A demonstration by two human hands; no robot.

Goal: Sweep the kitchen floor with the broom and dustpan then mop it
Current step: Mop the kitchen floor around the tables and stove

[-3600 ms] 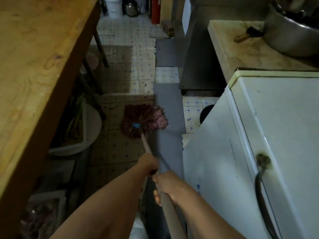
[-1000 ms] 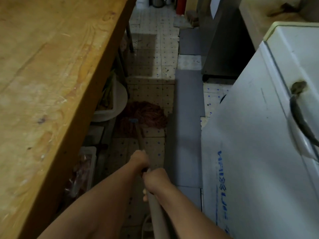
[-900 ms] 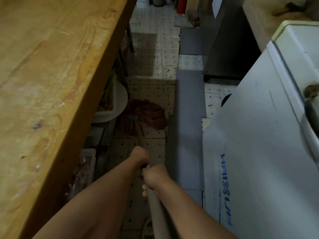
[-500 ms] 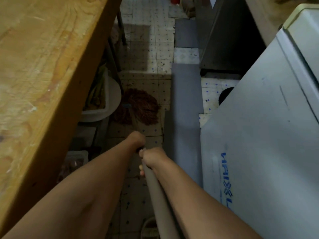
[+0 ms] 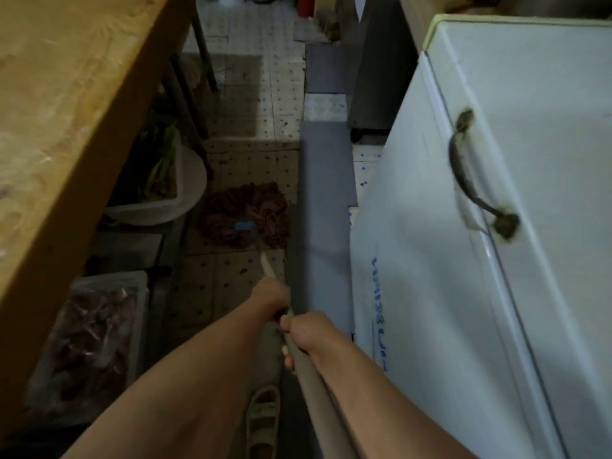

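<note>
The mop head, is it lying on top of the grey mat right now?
No, the mop head lies on the tiled floor just left of the grey mat.

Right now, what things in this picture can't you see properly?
All in the head view:
- Mop handle: its top end runs off the bottom edge; part is covered by the left hand and right hand.
- Bowl under the wooden table: the tabletop hides its far side, and its leafy contents are too dark to name.
- Plastic tub: shadowed and blurred, contents unclear.
- Writing on the white freezer: blurred, unreadable.
</note>
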